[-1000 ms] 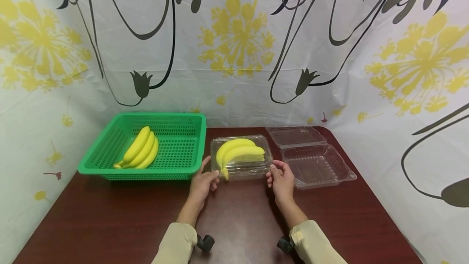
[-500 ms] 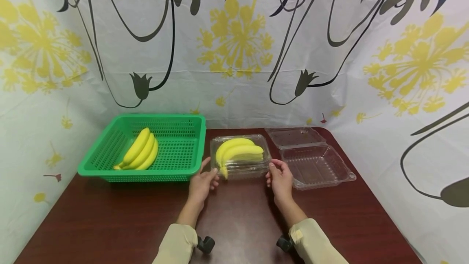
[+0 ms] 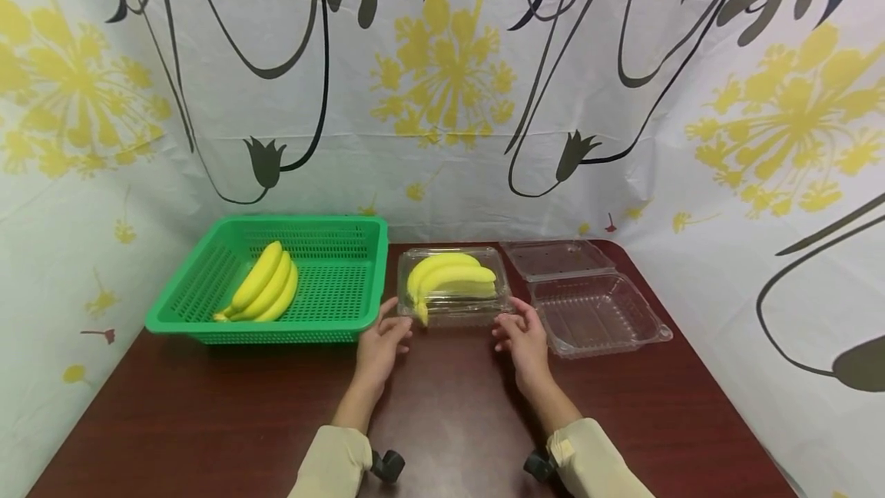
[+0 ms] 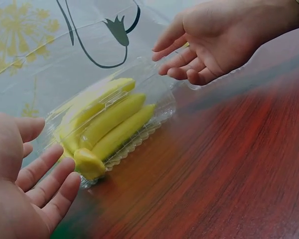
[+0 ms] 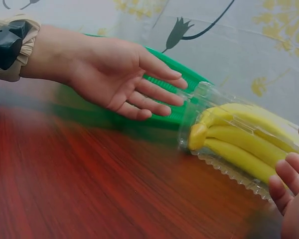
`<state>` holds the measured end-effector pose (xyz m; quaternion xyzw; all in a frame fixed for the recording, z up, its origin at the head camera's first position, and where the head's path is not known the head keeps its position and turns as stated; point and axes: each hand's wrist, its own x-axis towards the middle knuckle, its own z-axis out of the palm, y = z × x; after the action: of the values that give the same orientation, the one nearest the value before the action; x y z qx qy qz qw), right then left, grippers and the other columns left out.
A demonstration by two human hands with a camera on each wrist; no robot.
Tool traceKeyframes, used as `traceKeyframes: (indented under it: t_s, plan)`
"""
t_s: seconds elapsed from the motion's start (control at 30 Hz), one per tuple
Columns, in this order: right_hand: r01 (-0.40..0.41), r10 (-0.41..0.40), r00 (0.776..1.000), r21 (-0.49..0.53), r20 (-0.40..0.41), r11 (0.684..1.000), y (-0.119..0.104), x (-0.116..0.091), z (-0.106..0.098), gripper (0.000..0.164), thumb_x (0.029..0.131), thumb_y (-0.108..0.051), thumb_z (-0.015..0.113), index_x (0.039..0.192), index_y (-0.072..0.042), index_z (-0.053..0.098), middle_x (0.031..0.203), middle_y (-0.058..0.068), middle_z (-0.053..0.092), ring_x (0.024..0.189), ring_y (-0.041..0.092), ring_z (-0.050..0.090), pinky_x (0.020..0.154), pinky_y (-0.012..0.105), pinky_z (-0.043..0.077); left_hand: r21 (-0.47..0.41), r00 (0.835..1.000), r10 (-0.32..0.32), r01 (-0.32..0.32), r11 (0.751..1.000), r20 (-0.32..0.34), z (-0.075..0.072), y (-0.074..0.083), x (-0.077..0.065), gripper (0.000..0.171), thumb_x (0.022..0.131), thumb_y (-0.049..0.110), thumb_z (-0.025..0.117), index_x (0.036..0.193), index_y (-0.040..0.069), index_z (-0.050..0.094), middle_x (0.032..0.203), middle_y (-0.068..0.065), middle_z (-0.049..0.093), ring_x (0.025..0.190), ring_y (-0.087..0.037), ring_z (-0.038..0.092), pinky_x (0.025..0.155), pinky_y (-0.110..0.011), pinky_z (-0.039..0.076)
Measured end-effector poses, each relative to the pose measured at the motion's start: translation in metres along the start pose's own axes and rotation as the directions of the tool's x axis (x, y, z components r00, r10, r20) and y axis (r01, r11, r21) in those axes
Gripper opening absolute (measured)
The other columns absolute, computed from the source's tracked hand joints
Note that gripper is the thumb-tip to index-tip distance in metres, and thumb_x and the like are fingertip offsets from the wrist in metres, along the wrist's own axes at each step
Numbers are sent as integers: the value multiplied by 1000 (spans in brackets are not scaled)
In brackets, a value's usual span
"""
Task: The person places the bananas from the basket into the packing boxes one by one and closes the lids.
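Note:
A lidded clear plastic container (image 3: 470, 317) lies at the back middle of the table, and a bunch of yellow bananas (image 3: 452, 277) shows through it. My left hand (image 3: 379, 344) is by its front left corner, with relaxed fingers and nothing in its grip. Opposite it, my right hand (image 3: 525, 340) is beside the front right corner, fingers loosely bent and holding nothing. Both wrist views show the palms facing each other, with the banana bunch (image 4: 114, 122) between them inside the container. Whether any fingertip still touches the plastic is hard to tell.
Left of the container stands a green plastic basket (image 3: 346, 325), which holds another bunch of bananas (image 3: 266, 283). A second clear container (image 3: 601, 313) lies to the right with its lid (image 3: 560, 258) folded back. A patterned cloth (image 3: 449, 175) hangs behind the dark red table (image 3: 456, 406).
The banana-filled container has moved slightly away, toward the back of the table. My right hand's fingers have come off its corner, and the left hand has loosened too.

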<state>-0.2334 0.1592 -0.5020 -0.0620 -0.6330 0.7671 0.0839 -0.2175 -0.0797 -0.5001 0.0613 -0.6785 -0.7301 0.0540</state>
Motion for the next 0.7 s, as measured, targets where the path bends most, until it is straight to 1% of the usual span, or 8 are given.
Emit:
traceKeyframes:
  t_s: [0.1,0.13,0.17,0.23,0.4,0.53,0.63,0.7]
  plan:
    - [12,-12,1000,13,25,1000,-1,-3,-2,42,96,-2,58,136,-2,46,98,17,63,73,16,64,54,26,50,4,999,12,-13,1000,37,-2,1,-4,53,94,19,65,144,12,47,112,-22,64,89,-23,65,71,-37,55]
    - [17,-18,999,17,31,1000,-1,-5,-3,42,96,-2,58,136,-2,46,101,20,62,74,17,65,54,27,51,4,999,18,-19,1000,45,-3,-3,-3,53,94,20,66,144,12,47,112,-22,65,88,-22,65,69,-35,55]
    - [23,-24,999,19,37,1000,-2,-6,-3,41,96,-2,58,135,-3,47,103,23,61,75,18,65,54,27,51,5,998,20,-20,1000,55,-4,-3,-4,53,95,19,65,144,12,47,111,-23,65,88,-22,65,69,-34,55]
    - [38,-39,998,11,50,999,-4,-7,-5,40,96,-1,58,135,-2,48,104,25,60,76,18,65,55,28,51,-1,997,29,-29,1000,78,-6,-2,-7,52,95,17,64,144,9,46,110,-24,65,89,-25,66,68,-33,55]
    - [80,-75,995,-74,71,994,-8,-11,-11,38,95,0,58,133,-2,50,101,22,62,73,17,65,55,27,51,-5,991,44,-44,999,124,-10,1,-17,52,96,15,62,145,7,44,109,-24,65,92,-29,65,70,-34,55]
    - [122,-106,989,-166,99,979,-11,-16,-13,40,95,1,59,133,-1,50,102,24,64,73,16,66,55,28,52,37,986,51,-58,998,161,-13,1,-24,55,96,18,63,145,7,42,109,-23,65,94,-31,65,72,-37,56]
    - [174,-147,979,-207,141,963,-16,-21,-13,42,94,4,59,134,1,49,103,23,65,75,20,68,56,30,53,75,979,77,-92,993,190,-14,3,-28,55,96,18,62,146,6,42,109,-24,65,95,-33,65,72,-38,56]
    - [211,-176,970,-223,167,952,-24,-27,-12,43,93,6,59,134,3,49,103,22,65,78,29,68,58,35,54,96,974,96,-117,988,204,-14,5,-31,55,95,17,63,145,7,42,109,-24,65,95,-35,65,72,-38,56]
